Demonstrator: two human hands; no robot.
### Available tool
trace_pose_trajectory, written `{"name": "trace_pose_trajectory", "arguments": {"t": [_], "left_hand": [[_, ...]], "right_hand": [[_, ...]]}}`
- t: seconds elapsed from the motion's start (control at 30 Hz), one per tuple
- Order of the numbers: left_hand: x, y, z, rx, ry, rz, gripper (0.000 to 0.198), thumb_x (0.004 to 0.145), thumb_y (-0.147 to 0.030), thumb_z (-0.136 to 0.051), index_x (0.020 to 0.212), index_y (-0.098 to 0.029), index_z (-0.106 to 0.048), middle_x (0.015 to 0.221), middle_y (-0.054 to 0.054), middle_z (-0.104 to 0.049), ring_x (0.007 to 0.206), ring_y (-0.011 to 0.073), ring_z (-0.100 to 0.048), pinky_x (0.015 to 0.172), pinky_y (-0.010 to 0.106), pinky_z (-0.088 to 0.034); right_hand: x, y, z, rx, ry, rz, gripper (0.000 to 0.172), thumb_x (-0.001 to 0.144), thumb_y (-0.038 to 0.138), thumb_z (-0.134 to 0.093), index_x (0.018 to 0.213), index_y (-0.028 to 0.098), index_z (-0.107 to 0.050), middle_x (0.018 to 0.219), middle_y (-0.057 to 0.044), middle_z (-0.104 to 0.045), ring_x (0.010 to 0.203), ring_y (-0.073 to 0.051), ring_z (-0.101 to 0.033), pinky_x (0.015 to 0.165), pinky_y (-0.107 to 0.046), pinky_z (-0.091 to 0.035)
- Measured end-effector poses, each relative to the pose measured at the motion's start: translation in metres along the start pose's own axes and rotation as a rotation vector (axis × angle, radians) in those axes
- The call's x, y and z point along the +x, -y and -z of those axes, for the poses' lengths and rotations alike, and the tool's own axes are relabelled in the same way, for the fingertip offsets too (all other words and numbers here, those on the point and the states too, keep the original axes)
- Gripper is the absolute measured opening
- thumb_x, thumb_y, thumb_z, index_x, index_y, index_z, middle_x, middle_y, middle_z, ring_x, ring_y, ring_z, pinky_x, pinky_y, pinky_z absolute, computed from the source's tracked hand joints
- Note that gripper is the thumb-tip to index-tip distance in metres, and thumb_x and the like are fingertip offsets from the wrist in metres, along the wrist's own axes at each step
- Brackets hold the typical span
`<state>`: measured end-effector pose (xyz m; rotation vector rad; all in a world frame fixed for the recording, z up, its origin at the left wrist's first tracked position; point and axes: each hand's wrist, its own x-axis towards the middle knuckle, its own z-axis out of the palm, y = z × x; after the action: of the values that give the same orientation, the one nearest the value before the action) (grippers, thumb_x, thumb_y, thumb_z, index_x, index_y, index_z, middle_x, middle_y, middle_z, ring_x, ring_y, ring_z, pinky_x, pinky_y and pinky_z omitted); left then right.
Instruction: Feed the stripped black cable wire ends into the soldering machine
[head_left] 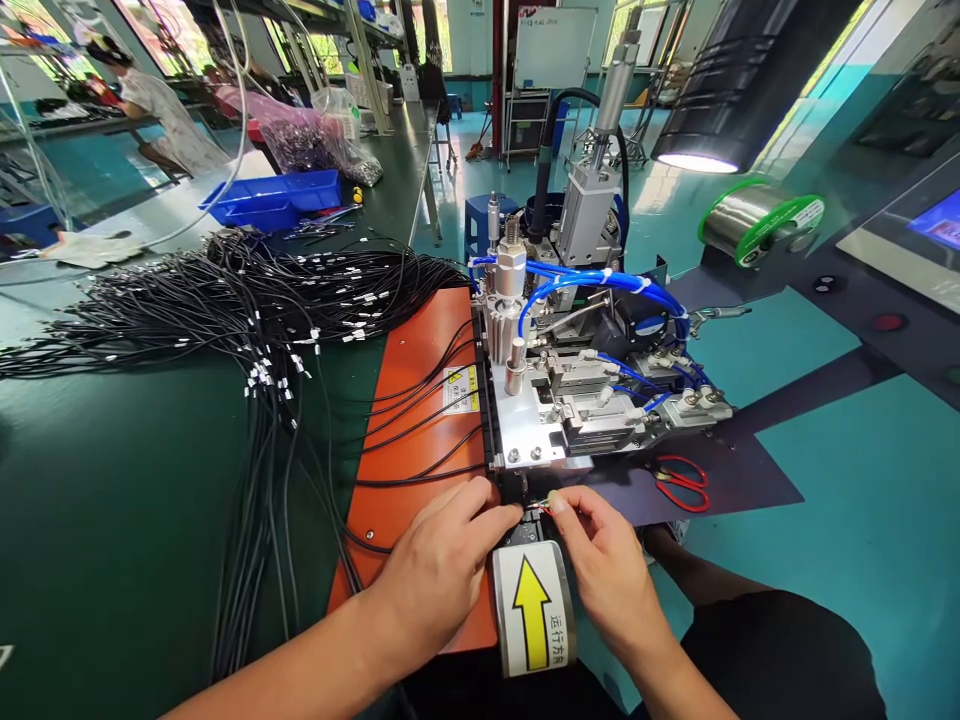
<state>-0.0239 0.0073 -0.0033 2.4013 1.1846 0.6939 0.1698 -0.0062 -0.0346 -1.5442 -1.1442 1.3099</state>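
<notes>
My left hand (442, 555) lies on the orange mat (409, 420), fingers pressed together on the end of a black cable at the black fixture (525, 500) below the machine. My right hand (604, 555) pinches the thin coloured wire ends (546, 507) of that cable at the same fixture. A metal plate with a yellow arrow (532, 610) sits between my wrists. Several black cables (420, 400) run across the mat into the machine (570, 390).
A large bundle of black cables (225, 300) covers the green bench at left. Red scissors (684, 482) lie right of the machine. A solder spool (757, 220) and a lamp (697, 160) stand at right. Blue bins (274, 198) and a seated person (161, 110) are farther back.
</notes>
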Motion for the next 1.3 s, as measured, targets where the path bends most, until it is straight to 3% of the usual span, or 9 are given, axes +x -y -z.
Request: {"name": "trace_pose_trajectory", "arguments": {"t": [0.13,0.37,0.6,0.9,1.3], "left_hand": [[0.001,0.002,-0.001,-0.003,-0.010,-0.008,0.032,0.092,-0.004,-0.043,0.108,-0.018,-0.067,0.093,0.008,-0.059,0.082,0.0224,-0.058,0.071,0.035,-0.054],[0.001,0.001,-0.001,-0.007,-0.014,-0.010,0.034,0.091,-0.004,-0.040,0.107,-0.017,-0.067,0.092,0.008,-0.059,0.081,0.0221,-0.057,0.069,0.033,-0.053],[0.000,0.002,-0.001,-0.001,-0.006,-0.014,0.033,0.090,-0.004,-0.043,0.107,-0.018,-0.067,0.090,0.007,-0.057,0.079,0.0215,-0.057,0.067,0.032,-0.051],[0.000,0.003,-0.003,-0.007,0.004,0.002,0.031,0.091,-0.004,-0.045,0.107,-0.018,-0.068,0.091,0.007,-0.058,0.081,0.0212,-0.056,0.070,0.032,-0.050],[-0.001,0.001,-0.003,-0.004,-0.018,-0.012,0.029,0.092,-0.006,-0.046,0.107,-0.018,-0.068,0.092,0.007,-0.060,0.082,0.0209,-0.057,0.072,0.032,-0.051]], "right_hand": [[-0.008,0.004,0.005,-0.055,-0.055,-0.006,0.038,0.092,0.058,-0.056,0.087,0.021,-0.062,0.076,0.000,-0.059,0.067,-0.015,-0.051,0.060,-0.024,-0.042],[-0.012,0.006,0.002,-0.051,-0.009,0.011,0.036,0.092,0.055,-0.057,0.084,0.021,-0.064,0.072,0.000,-0.057,0.064,-0.015,-0.051,0.056,-0.024,-0.042],[-0.008,-0.002,0.003,-0.163,-0.023,0.139,0.032,0.098,0.049,-0.051,0.086,0.022,-0.062,0.076,0.000,-0.056,0.067,-0.015,-0.051,0.060,-0.024,-0.043],[-0.005,0.002,0.008,-0.076,0.000,-0.005,0.036,0.094,0.058,-0.054,0.095,0.022,-0.062,0.082,-0.001,-0.063,0.070,-0.016,-0.054,0.062,-0.025,-0.044],[0.003,0.010,0.002,-0.176,0.003,0.094,0.032,0.096,0.050,-0.052,0.088,0.021,-0.062,0.074,0.001,-0.059,0.065,-0.016,-0.053,0.058,-0.024,-0.041]]}}
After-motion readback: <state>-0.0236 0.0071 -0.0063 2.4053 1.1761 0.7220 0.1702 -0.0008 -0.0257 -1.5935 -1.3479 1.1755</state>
